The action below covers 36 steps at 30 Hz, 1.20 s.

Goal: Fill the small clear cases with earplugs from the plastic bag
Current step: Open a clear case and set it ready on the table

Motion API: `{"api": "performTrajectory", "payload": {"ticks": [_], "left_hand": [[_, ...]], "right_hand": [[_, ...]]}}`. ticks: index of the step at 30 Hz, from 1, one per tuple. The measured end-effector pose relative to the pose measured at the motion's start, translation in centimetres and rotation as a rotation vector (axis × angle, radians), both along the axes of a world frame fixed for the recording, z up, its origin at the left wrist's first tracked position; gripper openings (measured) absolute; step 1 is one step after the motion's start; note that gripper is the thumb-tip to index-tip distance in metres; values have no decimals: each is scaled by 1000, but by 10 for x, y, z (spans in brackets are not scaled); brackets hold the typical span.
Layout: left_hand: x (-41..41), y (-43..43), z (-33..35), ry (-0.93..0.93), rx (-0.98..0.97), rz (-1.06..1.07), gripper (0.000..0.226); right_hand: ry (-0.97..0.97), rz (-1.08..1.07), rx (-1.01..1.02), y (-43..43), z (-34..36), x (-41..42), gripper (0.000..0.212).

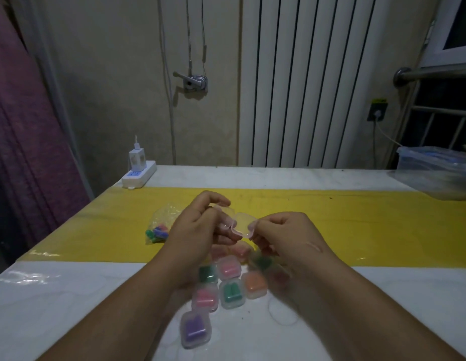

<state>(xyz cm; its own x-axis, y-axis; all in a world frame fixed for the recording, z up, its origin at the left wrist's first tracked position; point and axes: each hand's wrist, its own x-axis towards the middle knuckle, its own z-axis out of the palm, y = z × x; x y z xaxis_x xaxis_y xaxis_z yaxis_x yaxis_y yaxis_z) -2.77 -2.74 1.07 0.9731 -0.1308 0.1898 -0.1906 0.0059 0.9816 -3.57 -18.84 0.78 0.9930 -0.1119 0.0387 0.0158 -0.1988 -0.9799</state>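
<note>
Working over a white tabletop (70, 295) with a yellow strip (357, 225) running across it just beyond the fingers, so it's all within easy reach. The plastic bag (163, 217) of loose earplugs (157, 231) sits a bit left of the left fingers, near enough to dip into. Right below the fingers and back toward the body there's a bunch of filled cases (230, 293), lids down, with pink, green, orange and purple plugs inside. Looks like the done pile, kept apart from the bag. Up in the air between both hands is one small clear case (242, 225), hinged open and empty as far as I can tell. The left hand (195, 230) pinches one half and the right hand (286, 235) pinches the other, spreading it so plugs can go in next, I'd guess.
</note>
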Motion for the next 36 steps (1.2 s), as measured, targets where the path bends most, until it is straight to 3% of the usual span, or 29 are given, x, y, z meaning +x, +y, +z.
{"api": "performTrajectory", "payload": {"ticks": [5,10,15,23,32,36], "left_hand": [[2,4,0,-31,26,-50,31],[1,5,-3,-113,267,23,37],[2,3,-5,-113,278,58,39],[1,0,-4,-91,237,32,37],[3,1,-5,-45,110,37,37],[2,3,-4,-26,85,22,38]], "right_hand": [[-2,45,82,-3,1,-1,13],[3,45,153,-3,4,-5,8],[-226,-50,191,-12,15,-5,8],[-355,-88,-239,5,-2,-5,7],[-461,-147,-452,7,-8,-1,7],[-445,-138,-451,8,-8,0,8]]}}
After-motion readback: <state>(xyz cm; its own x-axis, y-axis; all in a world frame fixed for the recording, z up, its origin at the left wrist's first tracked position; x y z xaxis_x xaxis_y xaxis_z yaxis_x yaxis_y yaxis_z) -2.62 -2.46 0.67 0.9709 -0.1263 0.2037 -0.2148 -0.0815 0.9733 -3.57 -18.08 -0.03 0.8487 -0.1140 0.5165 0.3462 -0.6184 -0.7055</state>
